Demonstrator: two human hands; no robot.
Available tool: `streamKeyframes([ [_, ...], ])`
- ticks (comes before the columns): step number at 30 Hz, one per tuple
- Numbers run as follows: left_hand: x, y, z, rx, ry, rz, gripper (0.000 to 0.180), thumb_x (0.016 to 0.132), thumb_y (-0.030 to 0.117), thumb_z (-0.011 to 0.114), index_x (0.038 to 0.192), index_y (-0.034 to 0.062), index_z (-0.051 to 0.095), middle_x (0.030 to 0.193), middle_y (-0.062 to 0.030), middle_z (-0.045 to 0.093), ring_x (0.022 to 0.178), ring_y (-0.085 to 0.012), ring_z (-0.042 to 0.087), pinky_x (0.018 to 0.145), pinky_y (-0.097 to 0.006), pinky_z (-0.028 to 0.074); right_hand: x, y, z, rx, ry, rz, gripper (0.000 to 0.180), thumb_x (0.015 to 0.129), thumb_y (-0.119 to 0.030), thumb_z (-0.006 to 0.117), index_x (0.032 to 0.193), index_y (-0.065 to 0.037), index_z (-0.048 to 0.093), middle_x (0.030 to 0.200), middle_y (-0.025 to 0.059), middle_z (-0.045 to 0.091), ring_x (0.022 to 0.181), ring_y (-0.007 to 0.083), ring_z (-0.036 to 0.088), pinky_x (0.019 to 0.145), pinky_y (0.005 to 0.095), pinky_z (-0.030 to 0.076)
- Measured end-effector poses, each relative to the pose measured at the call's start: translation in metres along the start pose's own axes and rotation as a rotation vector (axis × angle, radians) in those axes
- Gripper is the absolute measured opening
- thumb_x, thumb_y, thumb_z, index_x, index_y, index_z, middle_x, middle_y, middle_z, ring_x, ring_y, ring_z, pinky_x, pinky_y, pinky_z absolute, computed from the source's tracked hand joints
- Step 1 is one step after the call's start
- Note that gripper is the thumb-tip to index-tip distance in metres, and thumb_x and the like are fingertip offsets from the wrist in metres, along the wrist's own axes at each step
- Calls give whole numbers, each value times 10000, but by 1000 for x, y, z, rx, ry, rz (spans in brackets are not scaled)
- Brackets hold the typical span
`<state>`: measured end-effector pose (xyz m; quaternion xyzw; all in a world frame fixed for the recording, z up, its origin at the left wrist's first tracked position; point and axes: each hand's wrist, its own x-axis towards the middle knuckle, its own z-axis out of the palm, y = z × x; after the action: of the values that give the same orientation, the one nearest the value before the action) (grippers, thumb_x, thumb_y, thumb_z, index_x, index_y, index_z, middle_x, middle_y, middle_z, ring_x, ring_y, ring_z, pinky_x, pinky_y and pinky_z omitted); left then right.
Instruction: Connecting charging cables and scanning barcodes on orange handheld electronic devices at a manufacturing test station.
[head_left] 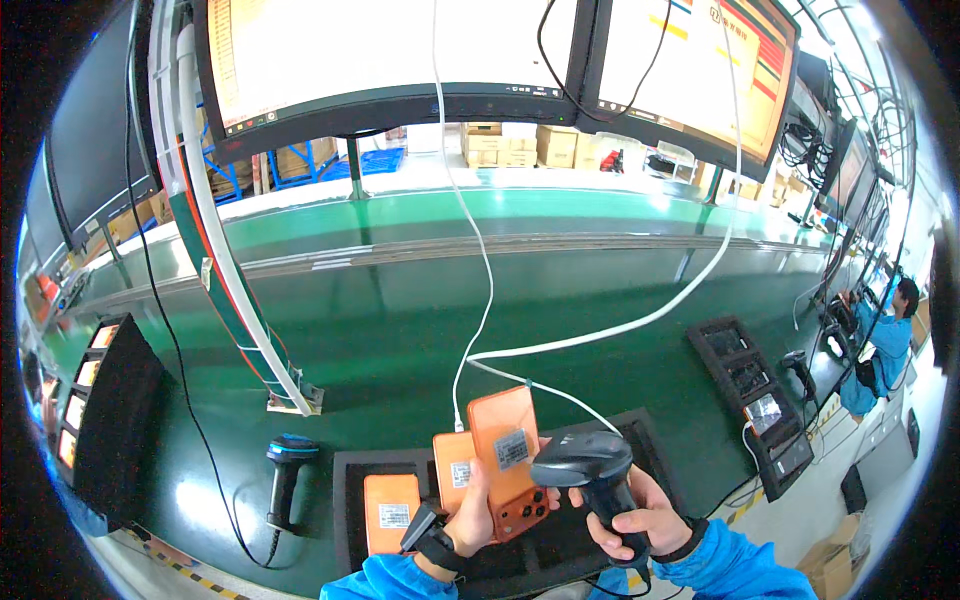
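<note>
My left hand is closed on an orange smartphone, its back with a pale printed label and camera lenses turned up. In my right hand is a black handheld barcode scanner, gripped by its handle, its head close to the phone. Partly behind the held phone is a second orange smartphone, with a white cable at its top end. A third orange smartphone with a label lies in a black foam tray below my hands. My forearms hide part of the tray.
Another barcode scanner lies left on the green table. A black rack with devices stands far left, a foam tray right. Monitors hang above, beside a white post. A person in blue is far right.
</note>
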<state>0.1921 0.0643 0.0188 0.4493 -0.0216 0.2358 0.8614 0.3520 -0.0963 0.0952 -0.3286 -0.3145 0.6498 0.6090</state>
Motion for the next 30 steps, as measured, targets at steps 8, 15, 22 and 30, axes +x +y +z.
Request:
streamKeyframes([
  [8, 1, 1, -2, 16, 27, -15, 951, 928, 794, 220, 1485, 32, 337, 1092, -129, 608, 996, -234, 637, 928, -395, 512, 2, 2, 0, 19, 62, -9, 722, 835, -38, 681, 1447, -39, 298, 1234, 196, 455, 663, 181, 550, 440, 257, 446],
  [15, 9, 1, 4, 6, 65, -50, 944, 931, 785, 262, 1470, 16, 351, 1085, -130, 610, 954, -229, 635, 884, -395, 516, 0, -9, -9, -28, 69, -75, 677, 842, -64, 701, 1413, -31, 338, 1244, 201, 487, 674, 178, 562, 451, 269, 448],
  [22, 1, 6, 13, 34, 204, -60, 670, 776, 150, 837, 1333, 33, 482, 1031, -57, 607, 943, -119, 576, 809, -254, 469, 2, -69, -98, -545, 420, -341, 395, 921, -56, 617, 1295, -29, 494, 1154, 69, 630, 693, 139, 616, 532, 273, 498],
  [30, -3, -10, 9, 273, 127, 32, 574, 794, 77, 824, 1274, 58, 510, 905, 19, 511, 796, -77, 480, 707, -247, 392, -16, -30, -231, -567, 830, -159, 276, 879, -150, 740, 1065, -14, 589, 905, 44, 637, 695, 157, 644, 558, 311, 526],
])
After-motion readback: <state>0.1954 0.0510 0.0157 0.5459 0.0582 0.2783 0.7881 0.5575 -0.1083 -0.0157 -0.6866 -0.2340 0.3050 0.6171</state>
